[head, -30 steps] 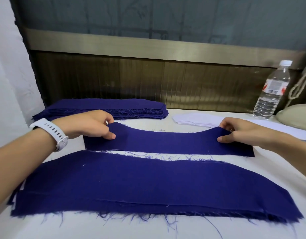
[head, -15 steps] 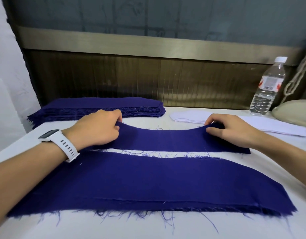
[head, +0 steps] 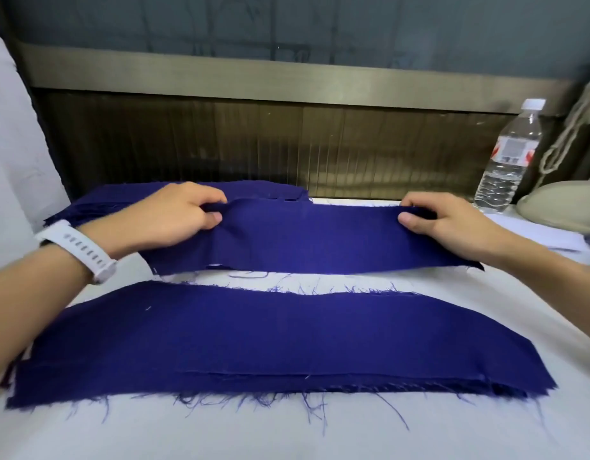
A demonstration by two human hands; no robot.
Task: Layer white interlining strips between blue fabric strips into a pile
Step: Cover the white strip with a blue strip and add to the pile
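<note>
Two blue layers with offset edges show in the near pile [head: 270,343] on the table [head: 287,433]; any white interlining between them is hidden. Beyond it, the left hand [head: 180,217] and right hand [head: 443,220] each pinch one end of a blue strip [head: 313,240], stretched taut, probably to keep it flat for laying. Farther back, the blue supply stack [head: 97,204] and white interlining strips [head: 536,230] are partly covered.

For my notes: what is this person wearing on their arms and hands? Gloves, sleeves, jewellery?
No sleeves in view; both forearms are bare. The left hand and right hand wear no gloves, and no rings show. A white watch with a row of holes in its strap sits on the left wrist; the right wrist carries nothing.
</note>
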